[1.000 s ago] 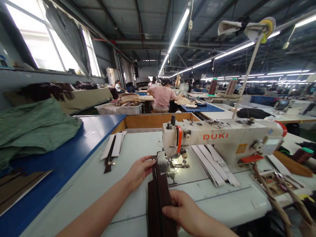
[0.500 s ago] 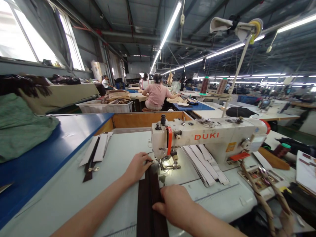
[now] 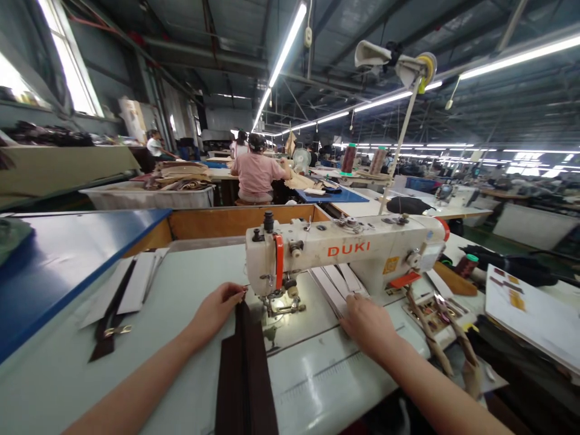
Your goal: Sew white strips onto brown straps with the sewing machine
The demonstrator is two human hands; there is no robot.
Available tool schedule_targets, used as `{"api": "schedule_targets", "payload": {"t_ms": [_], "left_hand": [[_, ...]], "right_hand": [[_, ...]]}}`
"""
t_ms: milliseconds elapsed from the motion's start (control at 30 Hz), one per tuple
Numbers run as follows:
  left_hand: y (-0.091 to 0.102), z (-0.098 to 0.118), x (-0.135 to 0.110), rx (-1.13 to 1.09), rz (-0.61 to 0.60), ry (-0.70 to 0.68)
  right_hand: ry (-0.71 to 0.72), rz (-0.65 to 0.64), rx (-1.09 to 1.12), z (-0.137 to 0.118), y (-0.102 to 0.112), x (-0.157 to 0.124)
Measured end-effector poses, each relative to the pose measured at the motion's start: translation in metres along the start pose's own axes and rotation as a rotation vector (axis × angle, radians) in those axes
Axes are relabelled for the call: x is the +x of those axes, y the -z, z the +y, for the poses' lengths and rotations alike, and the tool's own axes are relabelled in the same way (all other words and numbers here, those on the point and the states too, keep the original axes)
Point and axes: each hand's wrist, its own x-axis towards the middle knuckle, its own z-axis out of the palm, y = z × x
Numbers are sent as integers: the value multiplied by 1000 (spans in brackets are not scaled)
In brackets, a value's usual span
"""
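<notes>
One hand, the left hand (image 3: 221, 306), pinches the brown zipper (image 3: 245, 374) beside the sewing machine (image 3: 312, 244), while the right hand (image 3: 370, 326), grip unclear, touches white strips (image 3: 327, 289), seemingly picking, which calls for separating one.

1 long dark brown strip (image 3: 247, 371), lined down its middle, lies left of overlapping white strips (image 3: 327, 291).

We see bright tubes (image 3: 284, 51) under a dim roof (image 3: 235, 30), a blown-out window (image 3: 70, 66) beyond the far left corner of the bench (image 3: 194, 263), and yellowish light pooling on the needle plate (image 3: 293, 326). Our view's edges stretch; the distance blurs.
</notes>
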Motion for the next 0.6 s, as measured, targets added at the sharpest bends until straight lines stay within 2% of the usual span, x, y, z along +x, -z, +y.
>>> {"api": "schedule_targets", "payload": {"t_ms": [233, 433, 533, 600], "left_hand": [[-2, -1, 5, 56, 28, 21], [-8, -2, 5, 183, 95, -76], [-3, -3, -6, 267, 159, -164], [1, 0, -23, 310, 178, -240]], "right_hand": [[-8, -10, 16, -1, -3, -2], [-55, 2, 30, 3, 5, 1], [-86, 21, 35, 8, 13, -2], [-99, 44, 39, 13, 21, -11]]}}
